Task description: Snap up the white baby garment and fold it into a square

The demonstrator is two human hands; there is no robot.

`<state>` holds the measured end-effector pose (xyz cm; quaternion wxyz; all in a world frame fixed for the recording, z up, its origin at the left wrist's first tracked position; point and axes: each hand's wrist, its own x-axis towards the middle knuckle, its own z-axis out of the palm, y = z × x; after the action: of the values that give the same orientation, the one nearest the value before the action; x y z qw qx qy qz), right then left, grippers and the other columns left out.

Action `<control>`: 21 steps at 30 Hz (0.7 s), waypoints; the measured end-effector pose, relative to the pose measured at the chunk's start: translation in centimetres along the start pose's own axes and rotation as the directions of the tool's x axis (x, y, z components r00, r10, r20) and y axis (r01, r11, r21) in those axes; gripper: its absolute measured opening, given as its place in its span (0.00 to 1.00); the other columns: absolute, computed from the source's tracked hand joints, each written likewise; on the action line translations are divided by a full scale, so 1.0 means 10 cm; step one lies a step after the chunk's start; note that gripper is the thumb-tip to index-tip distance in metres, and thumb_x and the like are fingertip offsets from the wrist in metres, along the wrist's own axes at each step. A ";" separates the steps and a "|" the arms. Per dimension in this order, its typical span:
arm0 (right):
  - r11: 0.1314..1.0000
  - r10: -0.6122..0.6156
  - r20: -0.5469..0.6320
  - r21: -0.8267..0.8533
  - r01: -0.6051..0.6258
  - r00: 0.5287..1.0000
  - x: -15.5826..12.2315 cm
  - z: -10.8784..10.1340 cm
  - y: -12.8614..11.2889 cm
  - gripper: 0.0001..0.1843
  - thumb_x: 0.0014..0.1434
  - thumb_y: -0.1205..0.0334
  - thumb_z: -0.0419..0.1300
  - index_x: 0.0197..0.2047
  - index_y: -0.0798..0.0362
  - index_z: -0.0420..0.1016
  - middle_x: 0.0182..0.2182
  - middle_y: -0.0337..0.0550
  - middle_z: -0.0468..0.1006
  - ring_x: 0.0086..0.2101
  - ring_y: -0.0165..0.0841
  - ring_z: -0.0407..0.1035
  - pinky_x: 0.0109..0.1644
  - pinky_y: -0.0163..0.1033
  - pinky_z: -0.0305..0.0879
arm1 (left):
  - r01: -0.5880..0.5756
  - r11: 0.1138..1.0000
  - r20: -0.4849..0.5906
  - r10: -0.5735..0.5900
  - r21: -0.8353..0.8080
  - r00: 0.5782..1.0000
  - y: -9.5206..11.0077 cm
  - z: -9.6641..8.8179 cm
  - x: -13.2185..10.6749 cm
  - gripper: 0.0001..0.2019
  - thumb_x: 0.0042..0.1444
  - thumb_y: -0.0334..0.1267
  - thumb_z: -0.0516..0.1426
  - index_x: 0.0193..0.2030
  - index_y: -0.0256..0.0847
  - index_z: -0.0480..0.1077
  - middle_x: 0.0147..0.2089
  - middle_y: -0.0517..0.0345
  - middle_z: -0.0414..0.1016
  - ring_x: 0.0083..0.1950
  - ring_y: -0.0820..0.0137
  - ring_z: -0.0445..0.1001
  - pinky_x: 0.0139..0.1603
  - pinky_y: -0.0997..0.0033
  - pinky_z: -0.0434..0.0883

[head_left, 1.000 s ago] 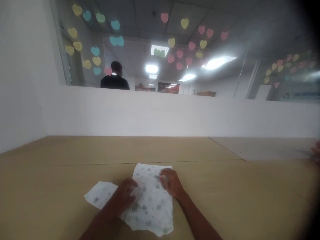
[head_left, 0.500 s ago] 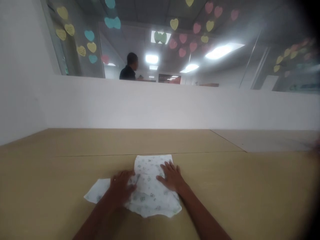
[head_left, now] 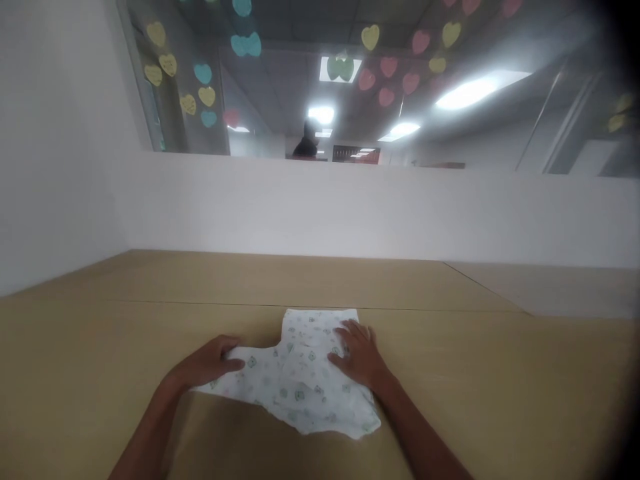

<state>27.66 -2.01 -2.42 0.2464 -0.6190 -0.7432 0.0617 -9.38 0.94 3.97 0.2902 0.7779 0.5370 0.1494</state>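
Okay, cloth: a white printed cloth (head_left: 305, 377) with small green-grey motifs, lying flat at bottom centre of the frame, a bit right of the middle.
Long axis: runs away from the person, top edge near the far side, leaning slightly left at the top; a narrower flap sticks out sideways to the lower left.
Left hand (head_left: 207, 360): fingers together, lying on the tip of that flap at the cloth's left side; can't tell if it's actually gripping.
Right hand (head_left: 357, 353): fingers spread, pressed flat on the cloth's right part, not clamping anything.
Surface: a tan tabletop (head_left: 100, 333) under everything.
Beyond: a white partition (head_left: 350, 213) topped by a glass panel (head_left: 185, 80) with paper hearts (head_left: 207, 97) stuck on; a person (head_left: 306, 143) stands behind it, upper centre.
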 end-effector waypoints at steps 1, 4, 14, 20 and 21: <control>0.999 -0.040 -0.064 0.011 0.041 0.997 0.00 0.01 -0.05 0.27 0.55 0.49 0.61 0.56 0.48 0.70 0.60 0.52 0.68 0.62 0.50 0.56 0.66 0.63 0.40 | -0.010 1.000 0.001 0.010 -0.023 1.000 0.01 -0.01 0.01 0.12 0.52 0.48 0.57 0.30 0.40 0.68 0.32 0.59 0.71 0.35 0.63 0.70 0.35 0.70 0.63; 0.984 -0.088 -0.146 0.139 0.108 0.985 0.00 0.09 -0.19 0.09 0.53 0.62 0.61 0.39 0.48 0.76 0.41 0.45 0.77 0.47 0.42 0.68 0.56 0.51 0.59 | -0.039 0.987 0.003 0.039 -0.157 0.999 0.07 -0.01 0.01 0.12 0.51 0.46 0.59 0.30 0.39 0.66 0.30 0.61 0.68 0.34 0.65 0.68 0.35 0.71 0.62; 0.920 -0.014 -0.100 0.388 0.052 0.995 0.05 0.21 -0.19 0.02 0.51 0.62 0.62 0.31 0.50 0.76 0.30 0.40 0.78 0.35 0.35 0.70 0.42 0.40 0.65 | -0.033 0.343 -0.035 0.000 -0.939 0.999 0.37 0.15 0.03 0.20 0.50 0.37 0.64 0.49 0.44 0.67 0.41 0.61 0.72 0.40 0.71 0.72 0.38 0.76 0.69; 0.845 0.025 -0.175 0.530 0.073 0.984 0.05 0.13 -0.30 0.04 0.45 0.64 0.65 0.28 0.51 0.75 0.30 0.41 0.75 0.34 0.35 0.67 0.41 0.40 0.64 | -0.019 0.149 -0.014 0.032 -0.989 0.999 0.77 0.74 0.12 0.27 0.51 0.36 0.65 0.57 0.47 0.63 0.45 0.56 0.72 0.42 0.71 0.75 0.32 0.80 0.70; 0.796 0.064 -0.152 0.604 0.041 0.986 0.06 0.12 -0.32 0.05 0.45 0.61 0.66 0.26 0.51 0.74 0.27 0.40 0.73 0.32 0.34 0.66 0.38 0.39 0.64 | -0.001 0.142 0.013 0.097 -0.990 0.995 0.84 0.84 0.11 0.29 0.54 0.41 0.63 0.61 0.50 0.58 0.47 0.54 0.71 0.43 0.68 0.76 0.32 0.77 0.72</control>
<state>24.20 -1.96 -1.98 0.4911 -0.5153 -0.6579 0.2459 1.93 -2.66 2.42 0.7428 0.4201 0.2716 0.4450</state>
